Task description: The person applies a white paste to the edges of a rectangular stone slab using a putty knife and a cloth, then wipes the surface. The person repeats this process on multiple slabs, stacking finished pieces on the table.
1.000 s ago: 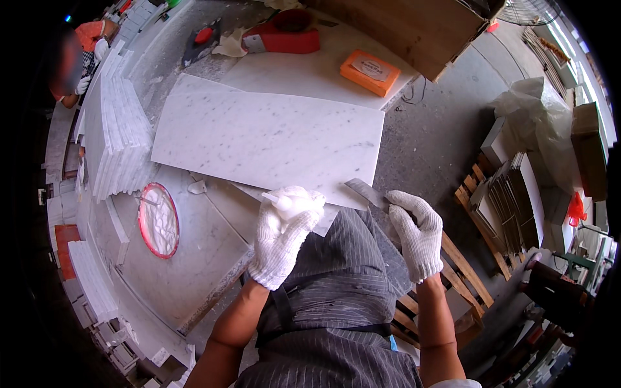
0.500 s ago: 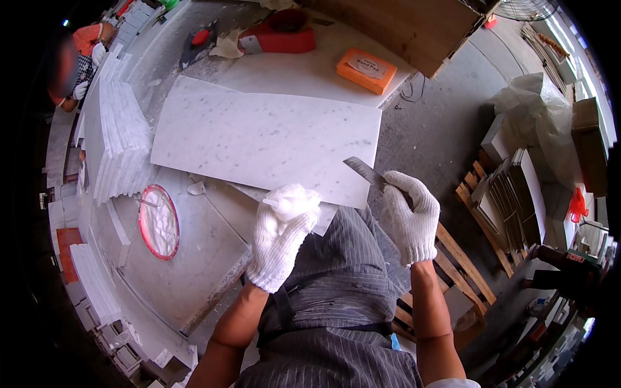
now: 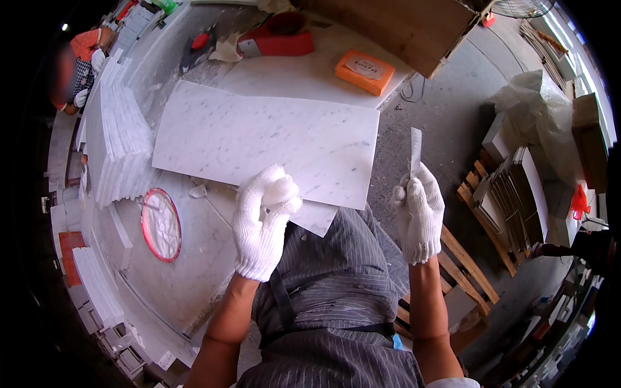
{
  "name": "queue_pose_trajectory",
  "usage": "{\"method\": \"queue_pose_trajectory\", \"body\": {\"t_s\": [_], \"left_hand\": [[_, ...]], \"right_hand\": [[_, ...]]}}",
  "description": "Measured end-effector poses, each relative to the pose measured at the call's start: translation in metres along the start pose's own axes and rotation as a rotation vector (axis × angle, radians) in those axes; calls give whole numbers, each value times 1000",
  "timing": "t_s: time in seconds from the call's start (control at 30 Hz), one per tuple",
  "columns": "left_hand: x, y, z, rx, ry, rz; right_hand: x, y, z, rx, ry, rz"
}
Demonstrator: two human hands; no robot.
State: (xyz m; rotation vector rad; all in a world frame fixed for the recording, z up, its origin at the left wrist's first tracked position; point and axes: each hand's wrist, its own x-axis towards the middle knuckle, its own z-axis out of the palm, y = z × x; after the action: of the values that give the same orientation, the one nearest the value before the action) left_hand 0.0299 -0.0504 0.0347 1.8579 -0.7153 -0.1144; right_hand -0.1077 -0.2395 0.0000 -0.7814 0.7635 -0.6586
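White slab (image 3: 272,142) ends; floor (image 3: 396,155) separates it from right grip's (image 3: 420,216) blade (image 3: 416,145).

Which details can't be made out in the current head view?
- White bottle: head view, mostly hidden by the left hand.
- Metal blade: head view, lower end hidden by the right hand.
- Cardboard box: head view, far side cut off by the upper edge.

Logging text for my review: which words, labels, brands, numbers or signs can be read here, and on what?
Orange box: dark print on a pale label; I don't copy printed wording.
Red holder: pale patch on its left end; any print there is too small to read.
I can make out no other text.
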Motion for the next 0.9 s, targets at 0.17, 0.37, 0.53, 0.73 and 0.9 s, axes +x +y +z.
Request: {"method": "queue_pose_trajectory", "body": {"t_s": [0.17, 0.37, 0.53, 0.73, 0.9], "left_hand": [[17, 7, 8, 272, -17, 210], [27, -6, 16, 596, -35, 530], [24, -19, 24, 634, -52, 651], [24, -16, 29, 684, -111, 673], [23, -15, 31, 695, -121, 681]], "right_hand": [[13, 22, 15, 270, -15, -227], [14, 38, 31, 486, -43, -218], [11, 41, 33, 548, -27, -184], [11, 38, 32, 540, -36, -180], [9, 38, 31, 526, -4, -155]]}}
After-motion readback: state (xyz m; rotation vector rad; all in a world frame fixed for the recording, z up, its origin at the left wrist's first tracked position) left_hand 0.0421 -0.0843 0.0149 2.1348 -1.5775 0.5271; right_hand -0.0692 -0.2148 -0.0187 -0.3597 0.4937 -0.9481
